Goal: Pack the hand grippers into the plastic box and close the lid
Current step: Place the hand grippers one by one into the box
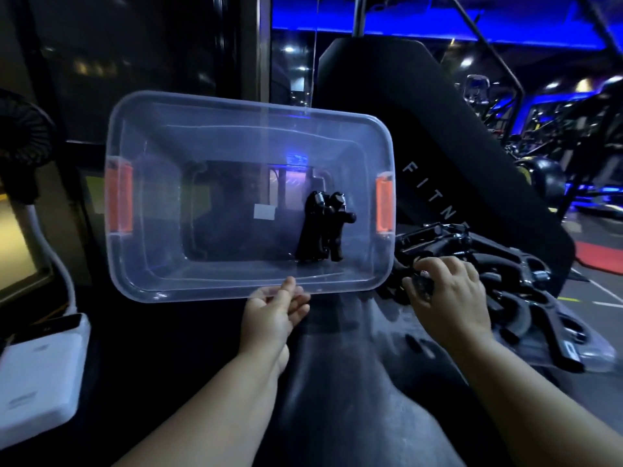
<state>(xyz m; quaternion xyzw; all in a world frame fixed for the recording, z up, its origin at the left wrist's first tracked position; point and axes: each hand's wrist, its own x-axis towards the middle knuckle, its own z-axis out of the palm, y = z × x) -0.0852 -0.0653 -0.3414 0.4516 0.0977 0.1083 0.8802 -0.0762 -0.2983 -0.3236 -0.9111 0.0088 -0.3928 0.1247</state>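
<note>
A clear plastic box (161,284) with orange latches (119,198) on both short ends sits open in front of me. Two black hand grippers (322,227) lie inside it toward the right end. My left hand (274,313) pinches the box's near rim between thumb and fingers. To the right, my right hand (448,294) is closed on a black hand gripper (423,281) at the edge of a pile of several more black grippers (505,274). The lid appears to lie under that pile (596,352).
A white device (40,369) with a cable lies at the lower left. A black fan (25,133) stands at the far left. A black padded gym bench back (438,136) rises behind the pile. Gym machines fill the blue-lit background.
</note>
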